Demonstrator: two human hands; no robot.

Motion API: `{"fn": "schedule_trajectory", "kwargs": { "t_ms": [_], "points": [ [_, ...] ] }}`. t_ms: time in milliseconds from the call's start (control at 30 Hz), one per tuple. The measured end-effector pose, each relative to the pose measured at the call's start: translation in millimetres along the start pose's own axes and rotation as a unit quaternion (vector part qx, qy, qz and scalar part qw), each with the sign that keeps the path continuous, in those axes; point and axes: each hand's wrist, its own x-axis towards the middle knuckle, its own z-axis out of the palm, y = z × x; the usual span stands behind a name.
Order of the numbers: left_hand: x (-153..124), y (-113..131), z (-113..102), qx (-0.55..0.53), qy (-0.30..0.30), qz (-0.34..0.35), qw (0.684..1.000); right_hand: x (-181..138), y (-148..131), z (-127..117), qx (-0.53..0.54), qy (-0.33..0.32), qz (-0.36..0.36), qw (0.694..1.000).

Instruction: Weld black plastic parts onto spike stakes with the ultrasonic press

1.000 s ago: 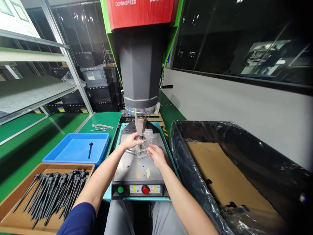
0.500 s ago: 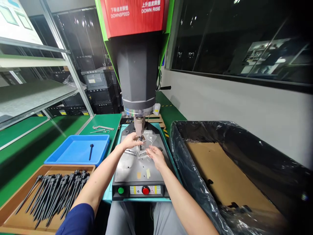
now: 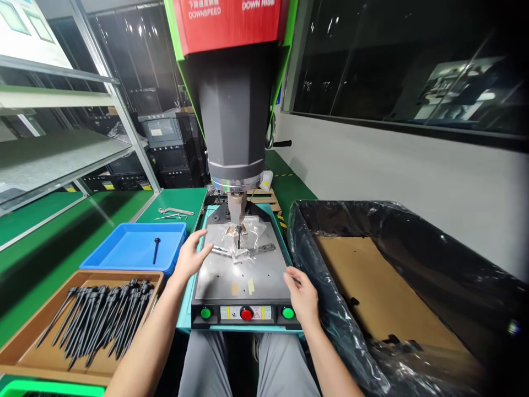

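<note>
A small black pin [image 3: 238, 236] stands upright in a fixture under the grey press head [image 3: 235, 110], with crumpled clear film [image 3: 248, 231] around it on the steel plate [image 3: 239, 273]. My left hand [image 3: 191, 256] hovers open at the plate's left edge, fingers spread, holding nothing. My right hand [image 3: 303, 295] rests at the plate's front right corner, fingers loosely apart, close to the right green button [image 3: 288, 312]. On the front panel sit a left green button [image 3: 205, 313] and a red button [image 3: 246, 314].
A brown tray [image 3: 25, 342] at the left holds several black pins [image 3: 103, 320]. Behind it a blue tray [image 3: 124, 251] holds one black pin [image 3: 156, 249]. A cardboard box lined with black plastic [image 3: 372, 286] stands at the right. Metal tools [image 3: 176, 213] lie on the green bench.
Both hands have left the pin and film under the press head. The left hand drew back to the plate's left edge, the right hand to the front right corner near the green button.
</note>
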Motion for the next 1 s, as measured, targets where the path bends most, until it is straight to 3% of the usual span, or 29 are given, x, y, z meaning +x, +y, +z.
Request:
{"fn": "schedule_trajectory", "kwargs": {
  "t_ms": [100, 167, 233, 300, 400, 600, 733, 1000],
  "points": [
    [-83, -37, -4, -0.014, 0.092, -0.116, 0.989, -33, 44, -30, -0.17, 0.052, -0.071, 0.981],
    [-135, -63, 5, 0.009, 0.136, -0.197, 0.971, -51, 69, -40, -0.24, 0.044, -0.079, 0.967],
    [-172, -85, 18, 0.011, 0.128, -0.247, 0.961, -62, 88, -42, -0.265, 0.012, -0.056, 0.963],
    [-192, -98, 30, 0.011, 0.089, -0.266, 0.96, -66, 99, -42, -0.267, -0.011, -0.039, 0.963],
    [-195, -104, 40, 0.008, 0.043, -0.261, 0.964, -65, 104, -40, -0.267, -0.015, -0.046, 0.963],
    [-186, -106, 40, 0.004, 0.038, -0.249, 0.968, -66, 107, -38, -0.268, 0.012, -0.072, 0.961],
    [-190, -110, 38, -0.009, 0.02, -0.241, 0.97, -69, 108, -39, -0.258, -0.018, -0.051, 0.965],
    [-183, -103, 37, -0.115, 0.059, -0.298, 0.946, -70, 104, -40, -0.243, -0.031, -0.017, 0.969]
  ]
}}
